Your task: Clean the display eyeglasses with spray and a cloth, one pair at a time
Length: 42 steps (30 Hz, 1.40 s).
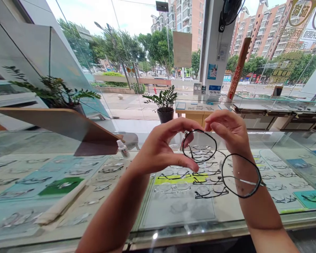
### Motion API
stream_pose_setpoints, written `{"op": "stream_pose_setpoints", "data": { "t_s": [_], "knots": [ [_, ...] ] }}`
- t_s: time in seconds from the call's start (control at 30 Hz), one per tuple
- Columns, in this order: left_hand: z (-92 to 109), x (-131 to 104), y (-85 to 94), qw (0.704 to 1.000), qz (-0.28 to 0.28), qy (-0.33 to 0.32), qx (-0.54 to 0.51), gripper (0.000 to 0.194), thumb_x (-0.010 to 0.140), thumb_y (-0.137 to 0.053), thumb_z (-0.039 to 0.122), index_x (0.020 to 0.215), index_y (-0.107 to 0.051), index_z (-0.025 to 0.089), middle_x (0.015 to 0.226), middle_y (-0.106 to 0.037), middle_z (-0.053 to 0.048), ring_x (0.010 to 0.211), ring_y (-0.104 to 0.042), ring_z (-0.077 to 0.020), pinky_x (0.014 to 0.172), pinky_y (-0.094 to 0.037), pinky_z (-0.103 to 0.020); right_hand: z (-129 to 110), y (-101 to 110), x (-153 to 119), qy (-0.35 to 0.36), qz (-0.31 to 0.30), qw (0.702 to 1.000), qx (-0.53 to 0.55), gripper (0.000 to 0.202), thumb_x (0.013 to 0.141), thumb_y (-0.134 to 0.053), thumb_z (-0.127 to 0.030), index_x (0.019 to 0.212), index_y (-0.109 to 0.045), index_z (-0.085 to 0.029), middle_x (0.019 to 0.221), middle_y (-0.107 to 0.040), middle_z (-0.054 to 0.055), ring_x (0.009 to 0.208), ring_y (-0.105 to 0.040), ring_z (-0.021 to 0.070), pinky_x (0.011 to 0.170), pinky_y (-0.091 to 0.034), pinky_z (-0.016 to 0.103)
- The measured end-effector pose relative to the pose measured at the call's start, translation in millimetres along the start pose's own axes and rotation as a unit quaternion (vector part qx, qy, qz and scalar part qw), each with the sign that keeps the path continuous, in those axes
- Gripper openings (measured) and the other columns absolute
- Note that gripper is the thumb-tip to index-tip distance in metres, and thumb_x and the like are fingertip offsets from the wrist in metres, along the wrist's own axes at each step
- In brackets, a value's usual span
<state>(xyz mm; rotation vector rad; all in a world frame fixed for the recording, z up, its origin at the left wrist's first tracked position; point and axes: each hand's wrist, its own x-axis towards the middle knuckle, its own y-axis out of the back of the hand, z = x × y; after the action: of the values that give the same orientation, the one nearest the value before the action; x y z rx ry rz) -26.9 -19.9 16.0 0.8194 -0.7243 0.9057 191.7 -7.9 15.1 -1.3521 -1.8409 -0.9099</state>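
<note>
A pair of black round-rimmed eyeglasses [222, 174] is held up above the glass counter, tilted down toward the right. My left hand [164, 146] grips it by the left rim, thumb below and fingers curved over the top. Close to the upper edge of that rim, the curled fingertips of my right hand [228, 130] meet the left fingertips; whether they pinch anything is hidden. The right lens hangs in front of my right wrist. Below, rows of eyeglass frames [172, 188] lie inside the display case.
The glass counter [179, 219] spans the front. On it stand a small white spray bottle [123, 149] and, at left, a tilted brown board [60, 123]. A potted plant [165, 105] is beyond, before the window. Another display counter [265, 112] is at back right.
</note>
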Motion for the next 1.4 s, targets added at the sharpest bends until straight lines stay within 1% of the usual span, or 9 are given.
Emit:
{"op": "stream_pose_setpoints", "data": {
  "t_s": [0.13, 0.27, 0.37, 0.5, 0.67, 0.8, 0.97, 1.13, 1.4],
  "knots": [
    [-4.8, 0.3, 4.5, 0.998, 0.044, -0.041, 0.021, 0.064, 0.064, -0.094, 0.060, 0.112, -0.076, 0.022, 0.091, -0.070, -0.004, 0.062, -0.049, -0.0093, 0.058, -0.047, -0.027, 5.3, 14.5, 4.0, -0.001, 0.074, 0.996, 0.049, 0.011, 0.087, -0.069, -0.025, 0.077, -0.076, -0.026, 0.070, -0.064, -0.001, 0.067, -0.057, 0.0149, 0.066, -0.048, 0.032],
    [-7.1, -2.1, 10.4, 0.987, 0.118, -0.078, 0.071, 0.065, 0.063, -0.094, 0.061, 0.114, -0.075, 0.026, 0.090, -0.067, -0.002, 0.063, -0.050, -0.0101, 0.055, -0.046, -0.028, 6.9, 25.1, 7.6, -0.002, 0.141, 0.989, 0.032, 0.014, 0.081, -0.070, -0.025, 0.067, -0.070, -0.025, 0.064, -0.057, -0.001, 0.065, -0.051, 0.0148, 0.065, -0.043, 0.032],
    [-3.5, -4.4, 11.1, 0.974, 0.180, -0.062, 0.122, 0.059, 0.067, -0.094, 0.059, 0.113, -0.074, 0.029, 0.098, -0.067, -0.003, 0.075, -0.058, -0.0137, 0.061, -0.051, -0.029, 8.1, 29.3, 8.3, 0.009, 0.156, 0.988, 0.008, 0.012, 0.080, -0.072, -0.026, 0.068, -0.069, -0.025, 0.064, -0.054, -0.002, 0.063, -0.049, 0.0135, 0.063, -0.041, 0.031],
    [1.6, -4.7, 9.9, 0.959, 0.223, -0.024, 0.172, 0.057, 0.070, -0.091, 0.060, 0.113, -0.072, 0.029, 0.103, -0.067, -0.003, 0.088, -0.063, -0.0184, 0.070, -0.056, -0.034, 11.5, 32.6, 7.4, 0.034, 0.157, 0.984, -0.076, 0.020, 0.085, -0.074, -0.040, 0.074, -0.065, -0.026, 0.068, -0.050, -0.002, 0.065, -0.049, 0.0150, 0.063, -0.043, 0.033],
    [0.2, -3.0, 11.9, 0.952, 0.231, -0.004, 0.203, 0.063, 0.068, -0.091, 0.065, 0.115, -0.068, 0.029, 0.102, -0.066, -0.003, 0.086, -0.062, -0.0183, 0.069, -0.055, -0.034, 12.5, 32.0, 6.1, 0.048, 0.169, 0.977, -0.121, 0.027, 0.084, -0.076, -0.050, 0.076, -0.064, -0.027, 0.074, -0.051, 0.001, 0.071, -0.050, 0.0177, 0.064, -0.047, 0.035],
    [0.8, -3.4, 14.1, 0.946, 0.236, -0.023, 0.222, 0.059, 0.073, -0.089, 0.062, 0.115, -0.068, 0.028, 0.106, -0.066, -0.003, 0.085, -0.063, -0.0172, 0.070, -0.055, -0.034, 11.1, 29.9, 5.6, 0.039, 0.175, 0.977, -0.115, 0.023, 0.081, -0.081, -0.042, 0.076, -0.064, -0.027, 0.075, -0.053, 0.000, 0.072, -0.051, 0.0174, 0.064, -0.048, 0.035],
    [6.3, -7.3, 13.1, 0.929, 0.250, -0.013, 0.272, 0.058, 0.074, -0.090, 0.058, 0.118, -0.067, 0.028, 0.107, -0.066, -0.003, 0.091, -0.064, -0.0187, 0.070, -0.054, -0.033, 12.8, 29.6, 6.1, 0.032, 0.166, 0.982, -0.085, 0.023, 0.081, -0.083, -0.035, 0.080, -0.062, -0.026, 0.076, -0.051, -0.001, 0.070, -0.050, 0.0148, 0.063, -0.046, 0.032],
    [10.9, -9.9, 8.4, 0.919, 0.256, 0.009, 0.299, 0.060, 0.072, -0.092, 0.057, 0.119, -0.067, 0.029, 0.107, -0.068, -0.003, 0.091, -0.064, -0.0189, 0.072, -0.056, -0.035, 14.2, 27.9, 6.3, -0.019, 0.126, 0.990, -0.062, 0.025, 0.085, -0.078, -0.040, 0.086, -0.057, -0.026, 0.078, -0.050, -0.002, 0.069, -0.052, 0.0140, 0.064, -0.049, 0.031],
    [11.7, -9.2, 6.0, 0.927, 0.246, 0.012, 0.282, 0.060, 0.071, -0.093, 0.056, 0.118, -0.069, 0.028, 0.109, -0.068, -0.003, 0.088, -0.062, -0.0169, 0.076, -0.057, -0.034, 19.3, 29.5, 4.9, -0.028, 0.062, 0.997, -0.038, 0.029, 0.093, -0.072, -0.047, 0.094, -0.049, -0.028, 0.084, -0.049, -0.001, 0.071, -0.055, 0.0149, 0.065, -0.054, 0.032]
  ]
}}
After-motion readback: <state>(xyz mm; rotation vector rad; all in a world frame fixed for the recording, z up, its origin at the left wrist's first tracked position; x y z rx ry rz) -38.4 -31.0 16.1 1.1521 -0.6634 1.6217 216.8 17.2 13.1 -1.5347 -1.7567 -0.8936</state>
